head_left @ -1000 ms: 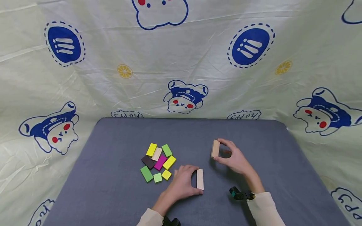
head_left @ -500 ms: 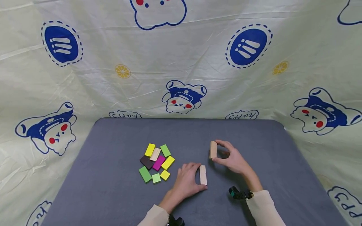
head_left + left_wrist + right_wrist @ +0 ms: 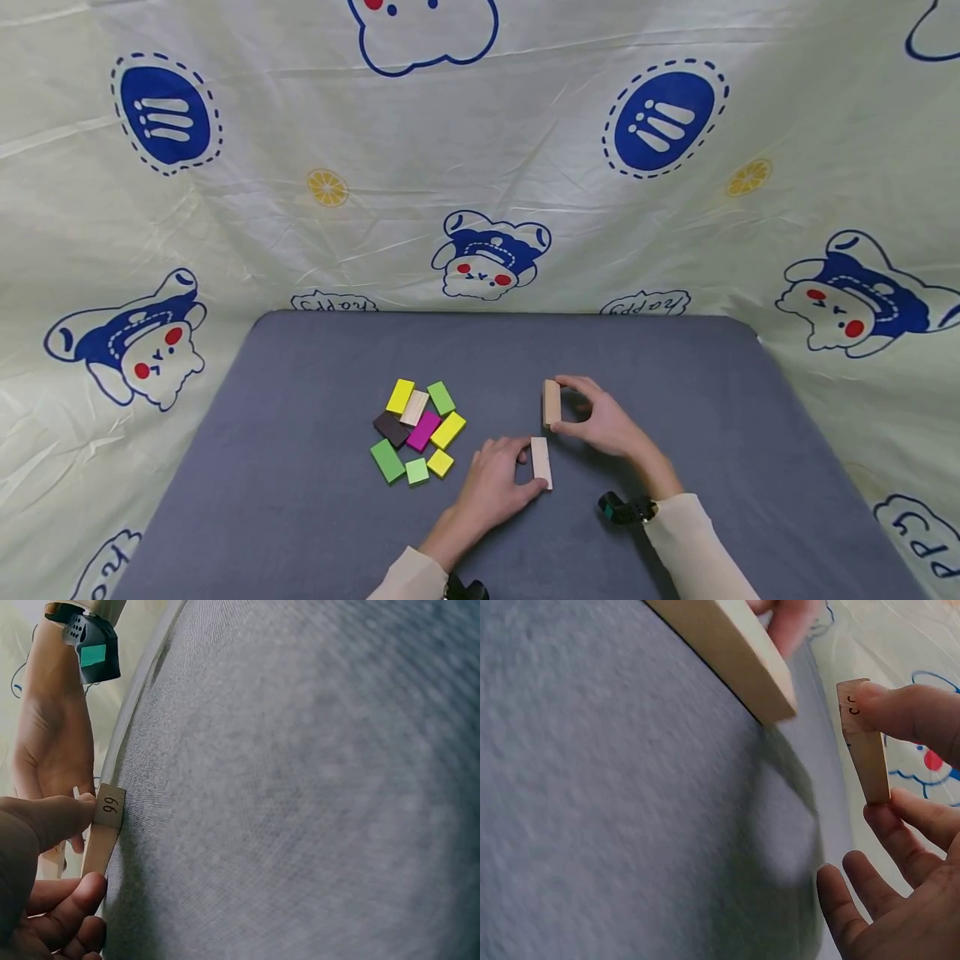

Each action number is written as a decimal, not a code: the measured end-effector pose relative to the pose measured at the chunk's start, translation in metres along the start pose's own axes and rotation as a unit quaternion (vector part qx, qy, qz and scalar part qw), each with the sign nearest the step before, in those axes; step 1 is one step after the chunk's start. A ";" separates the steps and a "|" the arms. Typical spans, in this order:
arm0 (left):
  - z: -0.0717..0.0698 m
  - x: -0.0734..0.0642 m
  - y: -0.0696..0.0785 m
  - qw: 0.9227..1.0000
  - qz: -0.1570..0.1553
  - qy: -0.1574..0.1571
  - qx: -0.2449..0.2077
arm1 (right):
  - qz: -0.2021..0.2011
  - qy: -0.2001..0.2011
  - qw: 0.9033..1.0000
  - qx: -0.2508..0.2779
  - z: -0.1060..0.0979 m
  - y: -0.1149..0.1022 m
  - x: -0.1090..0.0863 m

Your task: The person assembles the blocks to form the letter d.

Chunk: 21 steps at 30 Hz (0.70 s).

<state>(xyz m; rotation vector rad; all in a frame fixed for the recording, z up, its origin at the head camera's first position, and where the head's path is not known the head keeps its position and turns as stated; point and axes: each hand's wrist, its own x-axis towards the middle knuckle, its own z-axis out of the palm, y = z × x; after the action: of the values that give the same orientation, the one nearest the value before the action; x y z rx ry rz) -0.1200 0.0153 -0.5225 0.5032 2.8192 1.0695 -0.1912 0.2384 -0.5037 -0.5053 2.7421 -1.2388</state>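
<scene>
Left hand (image 3: 495, 483) pinches one plain block (image 3: 542, 463) end-to-end, right hand (image 3: 600, 421) a second block (image 3: 552, 403); neither released, coloured blocks (image 3: 424, 432) untouched.

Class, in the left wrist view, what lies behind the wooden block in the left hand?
Beyond the near block, the right hand shows, with part of another wooden block and the pale backdrop. Whatever the near block and left hand cover cannot be seen.

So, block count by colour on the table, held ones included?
Plain wood blocks: 3 (1 held by the left hand, 1 by the right hand, 1 in the cluster)
Yellow blocks: 3
Green blocks, one paler: 3
Magenta block: 1
Dark block: 1
Total: 11
</scene>
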 end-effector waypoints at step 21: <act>-0.002 0.002 0.000 1.000 -0.003 -0.018 0.007 | 0.016 -0.042 0.999 -0.017 0.020 0.001 0.008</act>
<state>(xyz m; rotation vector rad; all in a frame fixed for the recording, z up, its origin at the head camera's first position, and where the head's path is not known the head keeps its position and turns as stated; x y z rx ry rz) -0.1218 0.0147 -0.5214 0.5091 2.7985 1.0289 -0.1950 0.2216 -0.5173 -0.5014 2.6956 -1.1388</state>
